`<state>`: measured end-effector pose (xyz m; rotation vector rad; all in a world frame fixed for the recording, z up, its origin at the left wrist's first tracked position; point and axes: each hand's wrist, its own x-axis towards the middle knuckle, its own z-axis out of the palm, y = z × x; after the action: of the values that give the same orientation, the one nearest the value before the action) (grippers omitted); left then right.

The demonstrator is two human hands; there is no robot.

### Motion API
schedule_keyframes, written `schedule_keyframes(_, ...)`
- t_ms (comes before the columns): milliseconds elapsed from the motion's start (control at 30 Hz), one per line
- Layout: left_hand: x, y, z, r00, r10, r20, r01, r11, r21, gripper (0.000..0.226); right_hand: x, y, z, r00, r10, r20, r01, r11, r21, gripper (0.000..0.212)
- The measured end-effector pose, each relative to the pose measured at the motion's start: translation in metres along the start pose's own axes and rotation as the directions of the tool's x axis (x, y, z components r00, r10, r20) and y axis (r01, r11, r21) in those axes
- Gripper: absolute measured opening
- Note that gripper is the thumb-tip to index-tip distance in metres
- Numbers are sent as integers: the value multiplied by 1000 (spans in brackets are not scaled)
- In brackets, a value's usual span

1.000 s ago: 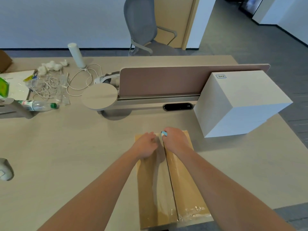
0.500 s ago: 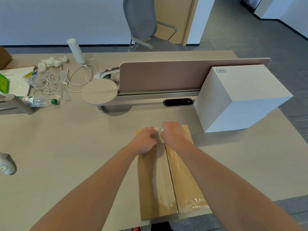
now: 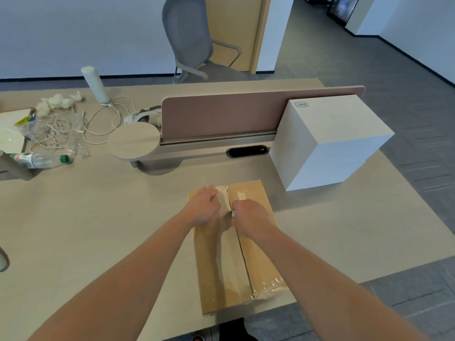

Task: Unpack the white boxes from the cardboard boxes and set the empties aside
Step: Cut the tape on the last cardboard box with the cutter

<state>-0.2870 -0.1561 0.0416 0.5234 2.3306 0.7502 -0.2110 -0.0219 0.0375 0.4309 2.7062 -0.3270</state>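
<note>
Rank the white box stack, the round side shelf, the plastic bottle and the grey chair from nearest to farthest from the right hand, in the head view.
From the right hand:
1. White box stack, on the desk to its right.
2. Round side shelf, further back and to the left.
3. Grey chair, behind the desk.
4. Plastic bottle, lying at the far left.

The last two are close to call.

My left hand [image 3: 205, 207] lies flat on the taped cardboard box [image 3: 256, 257] while my right hand [image 3: 251, 217], fisted around a small blade [image 3: 233, 213], presses its seam.

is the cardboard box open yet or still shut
Shut: the cardboard box has both flaps lying flat, clear tape over the seam, right hand at its far end.
</note>
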Motion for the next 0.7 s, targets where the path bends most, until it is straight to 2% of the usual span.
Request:
schedule_keyframes(67,-6,2,3,1000,1,-18,-1,1000,8,25,-7,3,3,1000,11,-15,-11,1000,23,21)
schedule_keyframes(133,-13,4,9,1000,-11,-18,12,999,47,17,-10,3,5,999,18,-39,-16,999,45,20)
schedule_keyframes(233,-26,0,19,1000,-5,11,4,995,99,34,-13,-1,4,999,38,-34,-36,998,59,19)
schedule_keyframes(333,-43,1,30,993,-20,119,7,994,105,24,-19,-4,2,998,49,-25,-47,995,88,14)
schedule_keyframes(400,-50,0,35,994,-23,109,13,995,99,18,-25,-4,5,997,60,-43,-54,991,119,11)
schedule_keyframes(500,-58,-1,37,995,3,103,-12,996,83,17,-39,-2,13,998,60,-36,-55,991,125,23)
schedule_keyframes(600,-64,3,44,995,-33,95,19,989,145,29,-60,2,20,998,58,-5,-57,990,128,23)
schedule_keyframes(700,-70,2,53,997,6,76,-20,984,175,36,-83,4,27,997,78,11,-79,989,128,21)
